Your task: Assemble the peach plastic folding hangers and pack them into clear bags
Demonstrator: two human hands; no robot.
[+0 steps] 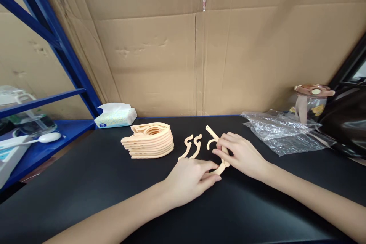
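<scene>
Both hands are in close over the matte black bench [94, 190], and between them is a pale peach plastic folding hanger [222, 168], right of centre, bent at its joint! The left hand [191, 177] has the lower curved arm, its grip drawn nearly closed, thumb on the near side and fingers on the far side. Over to the right hand [238, 154]: thumb and fingers pinched together around the upper section, just above the joint, with the small curved hook and a straight end poking out beyond the fingertips.

Just past the left hand, two loose, wavy pale peach plastic pieces [197, 145] lie side by side, their near ends running up to the hand; whether they touch it, I can't tell. Further left sits a neat stack of pale peach plastic hangers [154, 145], layer upon layer, and behind that a white, pastel-patterned tissue pack [116, 118], a sheet standing up from the top. Out on the right, a crumpled clear plastic bag [286, 133] spreads near a clear bottle with a brownish-pink lid [314, 101]. Brown cardboard [160, 65] walls off the back, and a blue metal frame [71, 61] slants down the left.
</scene>
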